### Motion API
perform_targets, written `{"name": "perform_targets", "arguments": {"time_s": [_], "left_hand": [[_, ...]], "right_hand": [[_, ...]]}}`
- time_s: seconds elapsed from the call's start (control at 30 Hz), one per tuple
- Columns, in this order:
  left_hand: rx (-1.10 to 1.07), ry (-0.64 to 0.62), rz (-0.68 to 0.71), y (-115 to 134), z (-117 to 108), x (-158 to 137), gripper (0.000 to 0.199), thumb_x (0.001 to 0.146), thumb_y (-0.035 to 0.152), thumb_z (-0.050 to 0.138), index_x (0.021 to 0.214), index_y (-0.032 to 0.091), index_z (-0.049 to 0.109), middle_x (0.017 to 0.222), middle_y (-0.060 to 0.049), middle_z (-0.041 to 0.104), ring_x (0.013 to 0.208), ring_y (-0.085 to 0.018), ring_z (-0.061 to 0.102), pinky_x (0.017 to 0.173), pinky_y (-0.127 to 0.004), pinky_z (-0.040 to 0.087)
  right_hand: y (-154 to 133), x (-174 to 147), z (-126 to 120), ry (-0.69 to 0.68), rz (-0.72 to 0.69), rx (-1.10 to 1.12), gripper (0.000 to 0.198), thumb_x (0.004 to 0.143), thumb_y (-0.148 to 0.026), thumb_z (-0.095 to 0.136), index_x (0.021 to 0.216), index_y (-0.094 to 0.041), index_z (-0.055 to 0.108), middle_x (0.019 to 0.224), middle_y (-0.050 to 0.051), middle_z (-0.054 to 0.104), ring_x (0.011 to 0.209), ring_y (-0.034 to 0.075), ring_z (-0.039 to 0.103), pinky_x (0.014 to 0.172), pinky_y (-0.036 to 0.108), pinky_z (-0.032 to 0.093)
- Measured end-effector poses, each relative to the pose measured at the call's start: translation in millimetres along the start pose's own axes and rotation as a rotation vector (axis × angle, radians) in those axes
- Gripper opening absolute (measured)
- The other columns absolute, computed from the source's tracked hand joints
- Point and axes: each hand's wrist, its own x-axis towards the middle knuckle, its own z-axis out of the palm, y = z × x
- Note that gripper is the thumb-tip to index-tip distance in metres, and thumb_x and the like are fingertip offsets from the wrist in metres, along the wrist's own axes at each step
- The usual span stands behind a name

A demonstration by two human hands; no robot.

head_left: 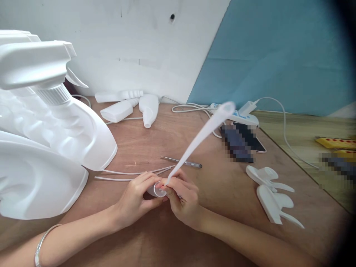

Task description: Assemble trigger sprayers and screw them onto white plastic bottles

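Note:
My left hand (139, 198) is closed around a small white round piece (152, 190) whose open end faces me. My right hand (183, 200) pinches the lower end of a white plastic tube (198, 139), right beside that round opening. The tube slants up to the right, its open end close to the camera. Whether the tube's lower end sits inside the round piece is hidden by my fingers. Beyond my hands lie thin white tubes (133, 173) and a slim screwdriver (191, 164) with a see-through handle.
Large white spray bottles (91, 137) crowd the left side. Several small white bottles (149, 109) lie by the wall. At right are two white trigger sprayer heads (269, 204), two phones (250, 138), a power strip (247, 118) with cables, and yellow tools (335, 142).

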Motion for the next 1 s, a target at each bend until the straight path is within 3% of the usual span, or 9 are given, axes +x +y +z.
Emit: {"name": "perform_targets", "arguments": {"time_s": [0.27,0.4,0.5,0.6,0.73,0.87,1.0], "left_hand": [[0.01,-0.017,0.004,1,0,3,0.01,0.078,0.023,0.057,0.086,0.017,0.058,0.088,-0.004,0.059,0.083,-0.017,0.053,0.074,-0.027,0.041],[-0.006,-0.009,-0.037,4,-1,3,0.017,0.076,0.029,0.059,0.088,0.017,0.057,0.088,-0.004,0.06,0.081,-0.017,0.053,0.073,-0.027,0.041],[-0.074,0.001,-0.09,5,-1,2,0.033,0.072,0.027,0.064,0.1,0.019,0.051,0.095,-0.003,0.06,0.085,-0.017,0.054,0.075,-0.027,0.041],[-0.216,0.001,-0.165,5,-1,1,0.04,0.073,0.023,0.062,0.108,0.02,0.042,0.1,-0.003,0.059,0.087,-0.016,0.055,0.076,-0.026,0.042],[-0.341,-0.044,-0.206,5,-1,-1,0.044,0.075,0.027,0.06,0.109,0.02,0.034,0.097,-0.004,0.061,0.084,-0.016,0.057,0.073,-0.026,0.044],[-0.34,-0.091,-0.104,4,0,-6,0.054,0.065,0.03,0.069,0.103,0.021,0.031,0.092,-0.003,0.061,0.073,-0.014,0.057,0.062,-0.022,0.043],[-0.311,-0.073,0.042,2,3,-12,0.058,0.058,0.037,0.073,0.096,0.019,0.034,0.073,0.0,0.06,0.054,-0.01,0.051,0.047,-0.019,0.036]], "right_hand": [[0,-1,-1,-0.028,-0.068,-0.097,0.017,0.079,-0.007,0.049,0.077,-0.021,0.058,0.06,0.0,0.061,0.061,0.015,0.041,0.06,0.03,0.038],[0,2,-1,-0.043,-0.042,-0.052,0.015,0.08,-0.009,0.049,0.081,-0.021,0.06,0.067,0.001,0.063,0.066,0.015,0.044,0.063,0.029,0.04],[0,11,-4,-0.056,0.1,-0.002,0.015,0.083,-0.015,0.048,0.082,-0.021,0.062,0.072,0.002,0.062,0.07,0.015,0.048,0.064,0.028,0.042],[1,22,-9,-0.107,0.329,0.048,0.017,0.085,-0.024,0.048,0.083,-0.02,0.064,0.079,0.003,0.059,0.07,0.013,0.052,0.061,0.024,0.042],[1,36,-11,-0.235,0.621,0.204,0.023,0.083,-0.033,0.048,0.074,-0.018,0.062,0.067,-0.001,0.056,0.058,0.009,0.05,0.053,0.02,0.039],[-5,40,-9,-0.286,0.829,0.399,0.029,0.079,-0.035,0.051,0.058,-0.016,0.053,0.052,-0.004,0.047,0.047,0.007,0.042,0.045,0.019,0.033],[-13,37,-6,-0.264,0.955,0.529,0.031,0.075,-0.033,0.052,0.049,-0.016,0.048,0.045,-0.005,0.041,0.041,0.006,0.036,0.04,0.019,0.028]]}}
